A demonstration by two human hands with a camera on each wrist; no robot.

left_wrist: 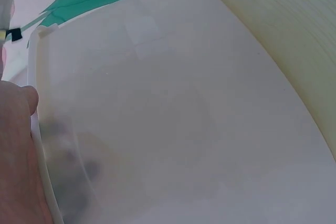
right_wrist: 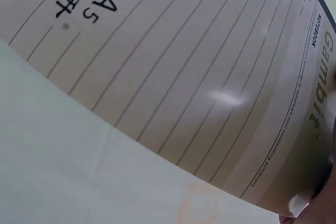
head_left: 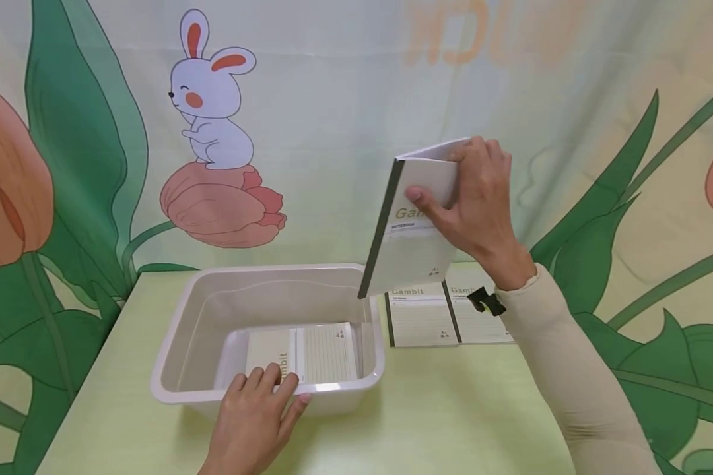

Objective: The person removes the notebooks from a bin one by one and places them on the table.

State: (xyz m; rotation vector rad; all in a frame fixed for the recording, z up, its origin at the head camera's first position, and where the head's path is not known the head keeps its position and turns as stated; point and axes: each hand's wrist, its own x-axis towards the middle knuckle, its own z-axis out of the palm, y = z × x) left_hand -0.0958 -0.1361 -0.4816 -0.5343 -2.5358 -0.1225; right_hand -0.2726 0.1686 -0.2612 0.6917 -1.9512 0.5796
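1. Nearest to me, watching from my remote seat, the left hand [head_left: 254,414] grips the near rim of a pale plastic tub [head_left: 340,402], fingertips inside, thumb outside. I would use it to steady the tub.
2. Inside the tub, one Gambit notebook [head_left: 327,353] lies flat, turned sideways, toward the right end.
3. Up above the tub's right side, well apart from the left hand, the right hand [head_left: 481,191] grips a raised notebook [head_left: 412,254] by its upper part, thumb on the front cover. Its top gapes; its dark spine slants down to the rim, and I cannot tell whether that corner touches. I judge that pressing the covers together and keeping the corner clear would prevent splaying or snagging.
4. Right of the tub, two flat notebooks [head_left: 422,320] lie side by side on the green desk [head_left: 451,409], one partly hidden by the sleeve [head_left: 561,349].
5. Farthest back hangs a curtain [head_left: 333,99] printed with tulips and a rabbit.
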